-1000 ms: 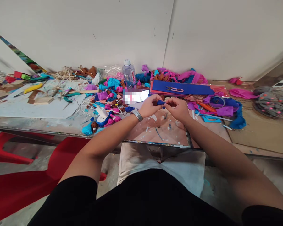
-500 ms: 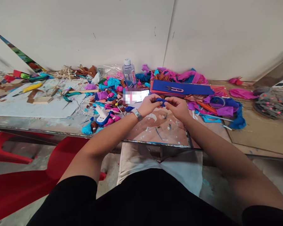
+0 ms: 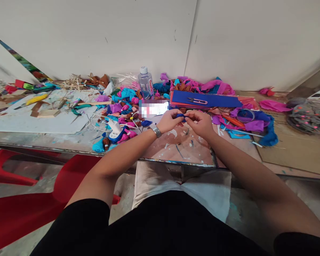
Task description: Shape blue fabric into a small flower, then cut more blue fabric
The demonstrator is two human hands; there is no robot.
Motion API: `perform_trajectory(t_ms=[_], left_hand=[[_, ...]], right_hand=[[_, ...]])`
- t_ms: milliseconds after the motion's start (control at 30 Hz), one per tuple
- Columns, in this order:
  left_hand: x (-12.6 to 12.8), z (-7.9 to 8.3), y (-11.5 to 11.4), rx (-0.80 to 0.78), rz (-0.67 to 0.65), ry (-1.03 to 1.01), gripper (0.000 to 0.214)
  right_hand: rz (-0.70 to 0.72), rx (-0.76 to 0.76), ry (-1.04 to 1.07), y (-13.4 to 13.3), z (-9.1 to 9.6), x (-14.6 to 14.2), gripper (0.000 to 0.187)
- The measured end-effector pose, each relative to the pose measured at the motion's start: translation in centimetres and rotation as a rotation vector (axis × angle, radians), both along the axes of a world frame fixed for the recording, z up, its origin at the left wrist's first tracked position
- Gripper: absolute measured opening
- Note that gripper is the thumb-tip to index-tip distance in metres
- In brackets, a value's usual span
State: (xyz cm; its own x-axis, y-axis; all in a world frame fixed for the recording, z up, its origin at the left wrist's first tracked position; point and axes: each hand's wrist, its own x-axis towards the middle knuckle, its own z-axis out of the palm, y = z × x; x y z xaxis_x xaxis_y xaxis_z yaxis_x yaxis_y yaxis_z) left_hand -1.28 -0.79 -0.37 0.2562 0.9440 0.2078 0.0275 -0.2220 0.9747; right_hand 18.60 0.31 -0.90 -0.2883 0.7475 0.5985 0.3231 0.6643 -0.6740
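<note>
My left hand (image 3: 169, 121) and my right hand (image 3: 201, 122) meet over the table's near middle, fingers pinched together on a small dark blue piece of crepe paper (image 3: 180, 116) between them. A metal watch (image 3: 155, 130) sits on my left wrist. Just behind my hands lies a phone (image 3: 154, 108) with a lit screen. To its left is a heap of small rolled pink, blue and brown paper buds (image 3: 125, 113).
A clear water bottle (image 3: 145, 84) stands at the back. A blue sheet stack (image 3: 204, 100) carries thread snips (image 3: 197, 101). Crumpled pink and blue paper (image 3: 256, 124) lies to the right, a tape ring (image 3: 245, 115) among it. Red plastic chairs (image 3: 29, 199) stand lower left.
Both hands stay in place, with only small finger movements on the blue paper; it now shows less between the fingertips.
</note>
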Motion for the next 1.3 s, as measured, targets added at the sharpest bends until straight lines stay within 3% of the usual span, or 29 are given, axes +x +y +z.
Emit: perform_trajectory(t_ms=[133,767,1300], left_hand=[[0.04,0.23,-0.14,0.003,-0.022,-0.004,0.009],[-0.03,0.25,-0.2,-0.139,-0.08,-0.135,0.024],[-0.07,0.29,-0.07,-0.224,-0.038,-0.311,0.033]], right_hand=[[-0.015,0.011,0.011,-0.01,0.07,-0.11,0.015],[0.031,0.123,0.027,0.46,0.14,0.22,0.012],[0.174,0.135,-0.059,0.64,-0.1,0.53,0.03]])
